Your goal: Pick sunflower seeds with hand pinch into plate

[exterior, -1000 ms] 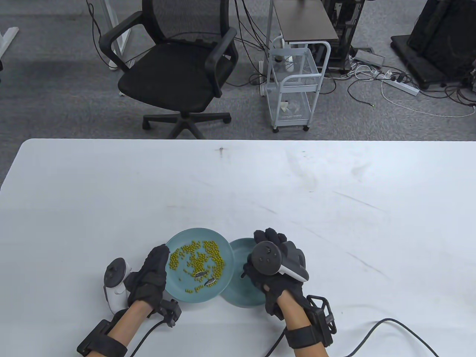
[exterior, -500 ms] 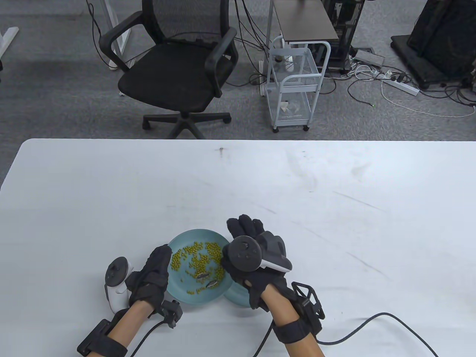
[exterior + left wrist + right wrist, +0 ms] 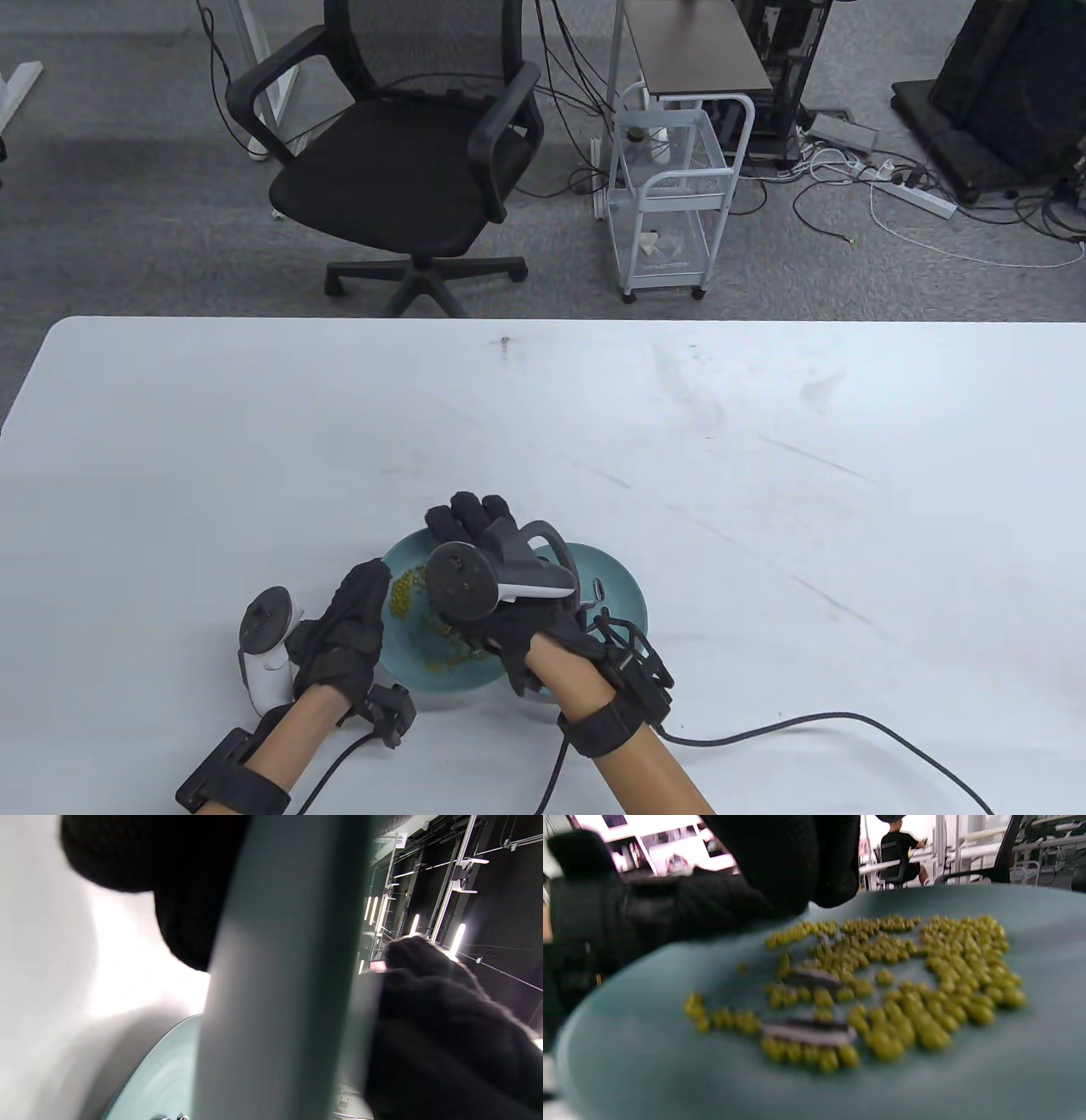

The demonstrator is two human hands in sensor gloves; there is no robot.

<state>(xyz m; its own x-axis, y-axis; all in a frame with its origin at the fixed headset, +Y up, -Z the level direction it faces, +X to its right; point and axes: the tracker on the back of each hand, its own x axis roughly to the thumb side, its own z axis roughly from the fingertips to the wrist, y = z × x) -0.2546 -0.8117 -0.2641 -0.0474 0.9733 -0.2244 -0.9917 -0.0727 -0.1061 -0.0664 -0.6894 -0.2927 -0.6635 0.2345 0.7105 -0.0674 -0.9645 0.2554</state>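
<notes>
White table (image 3: 764,509) as the ground, seen from above; near its front edge a teal plate of green beans (image 3: 403,654), tipped up on its left side, serving as the landmark; a second teal plate (image 3: 624,586) just right of it and partly tucked beneath, holding one striped seed on its visible part. Left hand (image 3: 348,620) clasping the bean plate's left rim, thumb over the lip, fingers beneath in the left wrist view. Right hand (image 3: 488,594) hovering directly over the bean plate, covering most of it from above; fingertips (image 3: 797,861) hanging just above the beans, close together, nothing plainly held; cannot tell whether parted or pinched. Two sunflower seeds (image 3: 808,1031) on the bean plate, flat among the beans toward its near side, the other (image 3: 814,978) just behind; blurred. Probably feather-light, hard-shelled, smooth and apt to skid; best taken across the narrow width between thumb and forefinger tips, avoiding the round beans, likely to roll.
</notes>
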